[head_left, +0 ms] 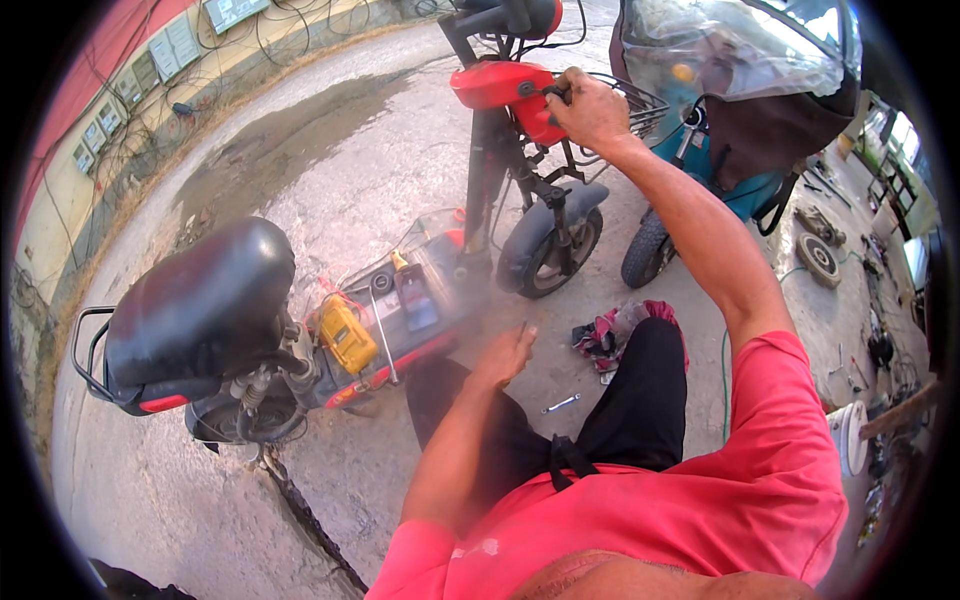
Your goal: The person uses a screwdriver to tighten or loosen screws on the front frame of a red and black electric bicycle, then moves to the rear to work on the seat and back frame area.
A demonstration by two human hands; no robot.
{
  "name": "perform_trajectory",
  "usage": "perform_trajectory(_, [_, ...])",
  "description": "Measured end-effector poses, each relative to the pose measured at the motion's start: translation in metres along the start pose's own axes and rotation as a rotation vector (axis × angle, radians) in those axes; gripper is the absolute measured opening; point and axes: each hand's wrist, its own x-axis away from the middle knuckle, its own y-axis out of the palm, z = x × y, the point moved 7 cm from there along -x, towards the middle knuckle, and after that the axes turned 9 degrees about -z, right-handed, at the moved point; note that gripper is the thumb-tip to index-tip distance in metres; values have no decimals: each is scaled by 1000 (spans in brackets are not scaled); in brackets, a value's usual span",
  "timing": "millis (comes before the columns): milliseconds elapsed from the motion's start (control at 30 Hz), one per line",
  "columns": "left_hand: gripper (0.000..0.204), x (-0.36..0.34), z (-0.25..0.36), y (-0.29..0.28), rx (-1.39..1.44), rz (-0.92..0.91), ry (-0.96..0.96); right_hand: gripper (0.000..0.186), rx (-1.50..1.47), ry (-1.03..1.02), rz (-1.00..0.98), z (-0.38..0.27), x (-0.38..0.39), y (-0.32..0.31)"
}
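A red and black electric scooter stands in front of me, its seat to the left. My right hand reaches up to its red front panel, fingers pinched on a small dark knob-like piece at the side; its exact kind is hard to see. Over my left thigh, my left hand is closed, with a thin dark tip between the fingers that I cannot identify. On the footboard lie a yellow multimeter, a dark bottle with a yellow nozzle and a long metal tool.
A spanner lies on the concrete between my legs. Beside my right knee is a pink and dark cloth bundle. A covered teal vehicle stands close on the right. Farther right are a loose wheel and a white bucket.
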Motion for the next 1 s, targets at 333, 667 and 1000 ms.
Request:
perform_trajectory(333, [60,1,-5,1,-43,1,35,30,10,-129,32,-6,-1,7])
perform_trajectory(667, [59,2,-1,7,-82,-30,12,43,-23,-24,-177,-16,-2,19])
perform_trajectory(1000, [59,1,-1,8,-60,-122,-28,36,-29,8,-114,-6,-7,24])
